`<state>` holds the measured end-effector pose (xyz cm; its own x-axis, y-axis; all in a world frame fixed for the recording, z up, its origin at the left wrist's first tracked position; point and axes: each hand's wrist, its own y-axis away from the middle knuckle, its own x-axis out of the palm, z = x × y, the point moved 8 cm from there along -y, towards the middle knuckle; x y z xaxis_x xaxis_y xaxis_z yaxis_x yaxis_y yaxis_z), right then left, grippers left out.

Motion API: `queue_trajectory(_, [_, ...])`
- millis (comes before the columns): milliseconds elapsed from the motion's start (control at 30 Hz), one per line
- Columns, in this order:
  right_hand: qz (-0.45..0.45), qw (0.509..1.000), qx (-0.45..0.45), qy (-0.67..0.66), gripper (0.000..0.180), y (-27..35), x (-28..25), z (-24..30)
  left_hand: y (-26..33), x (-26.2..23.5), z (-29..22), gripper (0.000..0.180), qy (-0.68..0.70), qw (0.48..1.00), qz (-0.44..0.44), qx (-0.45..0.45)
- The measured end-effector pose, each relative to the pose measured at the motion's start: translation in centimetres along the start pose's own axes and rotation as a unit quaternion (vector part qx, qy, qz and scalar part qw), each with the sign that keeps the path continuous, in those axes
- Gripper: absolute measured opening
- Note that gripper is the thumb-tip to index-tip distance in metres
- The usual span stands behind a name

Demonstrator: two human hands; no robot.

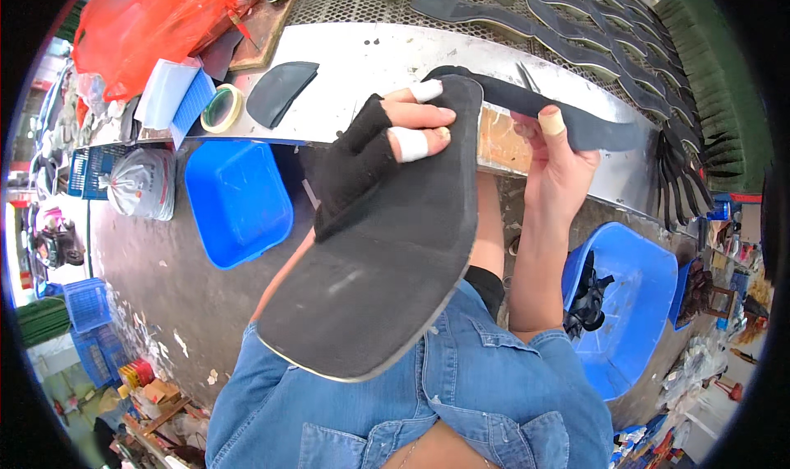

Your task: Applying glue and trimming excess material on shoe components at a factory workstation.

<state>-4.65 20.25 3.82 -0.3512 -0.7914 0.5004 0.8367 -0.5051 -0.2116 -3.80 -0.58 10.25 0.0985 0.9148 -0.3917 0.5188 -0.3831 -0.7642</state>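
Note:
A large dark grey shoe sole (370,280) with a thin pale edge is held slanting over my lap. My left hand (362,152), in a black fingerless glove with white tape on two fingers, grips its far part, fingers lying on top and thumb hidden. A black strip (605,130) runs from the sole's far end to the right. My right hand (555,169), tape round its thumb, pinches this strip between thumb and fingers, apart from the sole. Whether the strip is fixed to the sole's edge, I cannot tell.
The white workbench (362,66) carries a dark rounded piece (281,92), a tape roll (222,109) and a red plastic bag (132,33). Several soles lie on a mesh belt (329,4) beyond. Blue bins stand left (239,201) and right (634,304); black strips hang at the right.

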Motion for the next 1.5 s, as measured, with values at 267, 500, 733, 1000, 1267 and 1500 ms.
queue_trajectory(267, [0.011, 0.993, -0.066, 0.102, 0.015, 2.8, 1.2, 2.3, -0.4, 0.7, -1.0, 0.033, -0.026, 0.998, -0.021, -0.046])
queue_trajectory(500, [0.076, 0.983, -0.004, 0.168, 0.020, 3.1, 1.6, 1.2, -0.7, 1.5, 0.0, 0.033, -0.065, 0.997, -0.038, -0.014])
queue_trajectory(733, [0.029, 0.990, -0.066, 0.122, 0.016, 3.8, -0.2, 2.2, -1.0, 2.0, 2.0, 0.031, -0.070, 0.996, -0.028, -0.044])
queue_trajectory(1000, [0.104, 0.976, -0.100, 0.166, 0.018, 4.2, 1.1, 4.2, -0.7, 2.0, 2.4, 0.032, -0.123, 0.991, -0.043, -0.034])
queue_trajectory(1267, [0.119, 0.939, -0.218, 0.239, 0.025, 5.6, 2.4, 6.4, -0.6, 1.6, 2.8, 0.036, -0.107, 0.992, -0.051, -0.034])
queue_trajectory(1500, [0.134, 0.930, -0.223, 0.260, 0.024, 5.8, 2.2, 6.2, -1.1, 1.5, 2.4, 0.032, -0.130, 0.989, -0.058, -0.035])
